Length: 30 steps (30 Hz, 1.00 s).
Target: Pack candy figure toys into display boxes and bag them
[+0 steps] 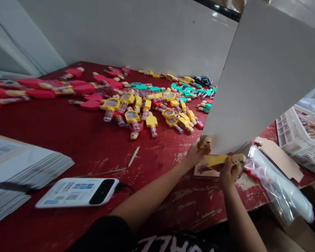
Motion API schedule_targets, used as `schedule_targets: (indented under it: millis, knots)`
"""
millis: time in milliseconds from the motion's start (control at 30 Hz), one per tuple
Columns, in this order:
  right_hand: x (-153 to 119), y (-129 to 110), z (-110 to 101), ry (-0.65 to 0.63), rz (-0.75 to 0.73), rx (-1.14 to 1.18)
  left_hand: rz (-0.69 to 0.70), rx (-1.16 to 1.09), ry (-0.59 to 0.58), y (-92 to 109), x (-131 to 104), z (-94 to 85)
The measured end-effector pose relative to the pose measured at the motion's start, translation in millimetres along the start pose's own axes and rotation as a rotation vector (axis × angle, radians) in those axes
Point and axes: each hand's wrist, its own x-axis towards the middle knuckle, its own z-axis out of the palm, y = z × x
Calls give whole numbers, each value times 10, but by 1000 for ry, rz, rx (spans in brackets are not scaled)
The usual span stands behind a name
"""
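My right hand (pixel 229 173) is closed round a yellow toy (pixel 217 160) with a beige figure-shaped end, held level in front of an open cardboard box (pixel 210 172). My left hand (pixel 193 154) grips another yellow toy (pixel 207 142) at the box's left side; its lower part is hidden by the fingers. The box's tall grey-white panel (pixel 254 73) stands up and leans to the right, hiding what lies behind it. A pile of similar yellow toys (pixel 152 120) with clear tubes lies beyond my left hand.
Pink toys (pixel 86 89) and green toys (pixel 183 90) lie further back on the red table (pixel 94 150). Left are a white phone-like device (pixel 68 194) and stacked cardboard sheets (pixel 42 168). Right are plastic bags (pixel 280 183), flat tan card (pixel 280 157) and a white crate (pixel 291 136).
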Motion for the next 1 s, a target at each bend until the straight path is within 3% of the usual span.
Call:
schedule_targets:
  millis: [167,367,533,600,667,800,867,1000]
  knots:
    - [-201,202,117,-183,-161,55,-13,-10,-44,-132,-71,-4]
    - [-229,155,133,-335,-225,45,-68,16,-44,-106,-91,-3]
    - [-200,138,321,-269,-239,-165,-97,94,-128,-79,-17,-61]
    - [-186,145,370,-252,-288,-240,-126,191,-150,-41,78,-233]
    - [-173,144,398,-269,-322,-266,-152,330,-87,-4,210,-502]
    - [-157,138,413,-298,-342,-300,-233,648,286,-23,473,-1147]
    - [-155,147,410,-311,-343,-306,-327,744,396,-96,537,-1399]
    - [-158,168,409,-330,-333,-304,-474,773,419,-254,490,-1624]
